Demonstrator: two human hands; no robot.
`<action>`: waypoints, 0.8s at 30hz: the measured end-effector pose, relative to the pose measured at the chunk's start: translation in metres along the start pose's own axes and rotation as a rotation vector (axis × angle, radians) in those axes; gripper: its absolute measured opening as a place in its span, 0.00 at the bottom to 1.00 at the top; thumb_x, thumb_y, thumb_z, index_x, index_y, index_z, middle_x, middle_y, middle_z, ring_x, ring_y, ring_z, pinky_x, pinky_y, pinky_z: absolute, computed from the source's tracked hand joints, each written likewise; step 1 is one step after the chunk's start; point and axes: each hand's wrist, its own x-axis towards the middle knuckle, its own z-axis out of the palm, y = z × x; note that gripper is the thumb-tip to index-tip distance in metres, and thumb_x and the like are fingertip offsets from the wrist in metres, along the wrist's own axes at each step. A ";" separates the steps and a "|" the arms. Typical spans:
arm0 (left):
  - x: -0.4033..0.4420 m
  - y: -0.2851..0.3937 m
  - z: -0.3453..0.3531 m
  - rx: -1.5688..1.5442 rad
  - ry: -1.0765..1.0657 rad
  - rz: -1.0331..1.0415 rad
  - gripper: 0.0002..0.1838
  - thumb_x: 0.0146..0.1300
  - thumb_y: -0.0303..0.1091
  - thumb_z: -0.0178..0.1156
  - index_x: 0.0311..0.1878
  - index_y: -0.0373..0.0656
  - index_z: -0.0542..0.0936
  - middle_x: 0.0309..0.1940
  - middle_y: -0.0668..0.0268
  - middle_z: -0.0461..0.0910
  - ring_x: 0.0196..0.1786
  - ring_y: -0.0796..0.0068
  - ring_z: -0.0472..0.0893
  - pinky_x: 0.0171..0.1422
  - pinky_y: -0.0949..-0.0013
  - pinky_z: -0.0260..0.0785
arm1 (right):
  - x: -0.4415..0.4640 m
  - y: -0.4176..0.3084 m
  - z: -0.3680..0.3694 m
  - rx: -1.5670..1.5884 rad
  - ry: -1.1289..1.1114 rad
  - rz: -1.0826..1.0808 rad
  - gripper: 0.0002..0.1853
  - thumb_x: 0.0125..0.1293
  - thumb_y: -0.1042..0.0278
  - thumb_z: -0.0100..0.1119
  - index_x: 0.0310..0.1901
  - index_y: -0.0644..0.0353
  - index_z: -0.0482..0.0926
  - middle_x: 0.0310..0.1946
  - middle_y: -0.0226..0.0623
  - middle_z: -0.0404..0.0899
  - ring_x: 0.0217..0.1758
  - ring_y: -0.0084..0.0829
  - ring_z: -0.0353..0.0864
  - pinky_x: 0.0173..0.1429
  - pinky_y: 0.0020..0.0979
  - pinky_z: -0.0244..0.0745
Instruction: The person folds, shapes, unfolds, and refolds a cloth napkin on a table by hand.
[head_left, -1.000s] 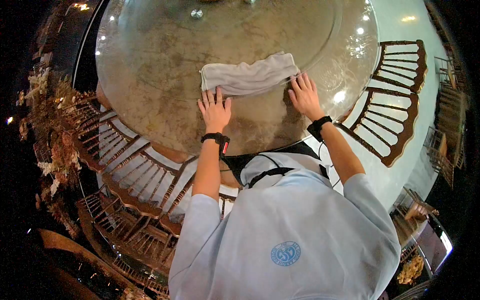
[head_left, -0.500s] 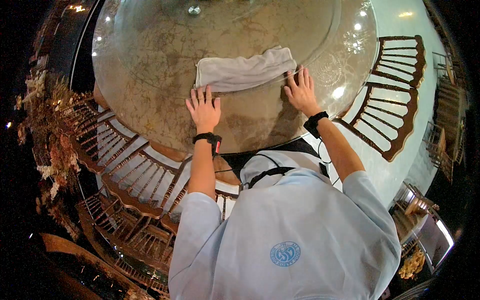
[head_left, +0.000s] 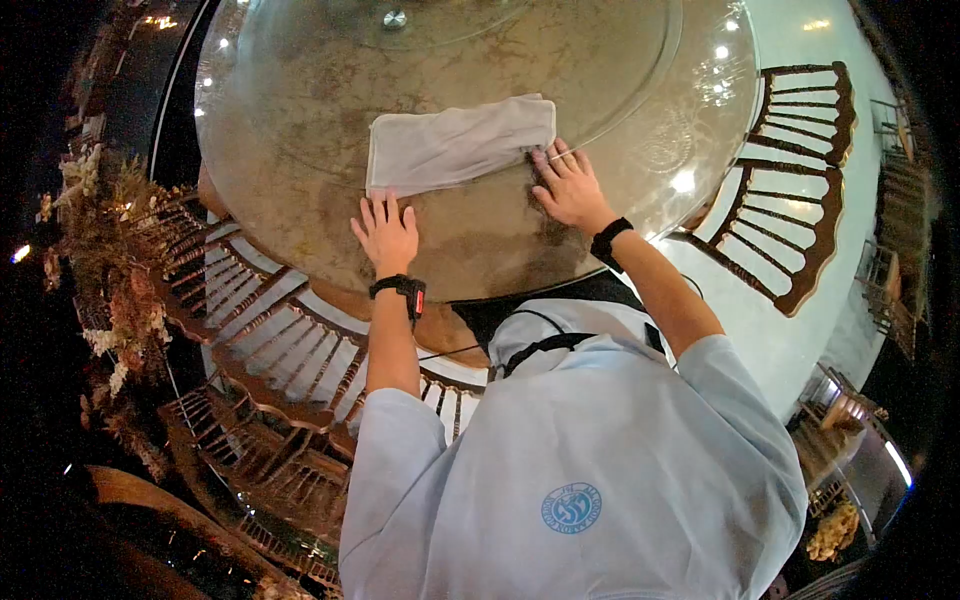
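Observation:
A pale cloth (head_left: 460, 143) lies spread in a long rectangle on the glass surface of a round table (head_left: 300, 190). At the cloth's lower left corner rests my left hand (head_left: 387, 235), its fingers apart and the tips at the edge. My right hand (head_left: 574, 187) is at the lower right corner, fingers spread and fingertips by the cloth's edge. Neither hand is closed round the cloth. Both wrists wear black bands.
Dark wooden chairs (head_left: 290, 365) stand close to the table at the left, and more chairs (head_left: 825, 200) are at the right. A round metal piece (head_left: 395, 19) sits near the table's top centre. Dried flowers (head_left: 120, 300) stand at the far left.
The cloth has moved left and looks flatter and less wrinkled than before. Both my hands have shifted left with it, fingers still apart.

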 end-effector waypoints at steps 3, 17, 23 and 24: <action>-0.007 -0.013 0.003 0.021 0.028 0.007 0.29 0.71 0.54 0.35 0.72 0.56 0.56 0.73 0.63 0.51 0.74 0.57 0.49 0.75 0.44 0.34 | -0.001 -0.021 0.000 0.022 -0.010 -0.044 0.31 0.65 0.49 0.43 0.66 0.59 0.61 0.64 0.46 0.64 0.70 0.44 0.56 0.71 0.49 0.46; -0.009 -0.023 -0.007 -0.094 -0.161 -0.103 0.33 0.70 0.57 0.31 0.73 0.50 0.51 0.74 0.60 0.44 0.76 0.57 0.42 0.75 0.44 0.31 | -0.020 -0.055 0.005 0.186 0.007 -0.253 0.10 0.53 0.66 0.55 0.35 0.61 0.79 0.42 0.40 0.74 0.52 0.40 0.69 0.58 0.39 0.64; -0.012 -0.015 -0.008 -0.144 -0.157 -0.114 0.32 0.70 0.55 0.35 0.72 0.49 0.55 0.73 0.57 0.46 0.75 0.56 0.44 0.74 0.44 0.36 | -0.028 -0.028 0.001 0.212 -0.021 -0.094 0.05 0.50 0.70 0.55 0.26 0.60 0.78 0.33 0.41 0.76 0.44 0.42 0.73 0.50 0.40 0.69; -0.015 -0.013 -0.011 -0.153 -0.159 -0.108 0.31 0.69 0.54 0.37 0.71 0.49 0.57 0.73 0.56 0.48 0.75 0.55 0.45 0.73 0.44 0.38 | -0.030 -0.019 0.004 0.247 -0.039 -0.079 0.05 0.50 0.70 0.55 0.26 0.61 0.78 0.31 0.43 0.76 0.41 0.45 0.74 0.47 0.42 0.70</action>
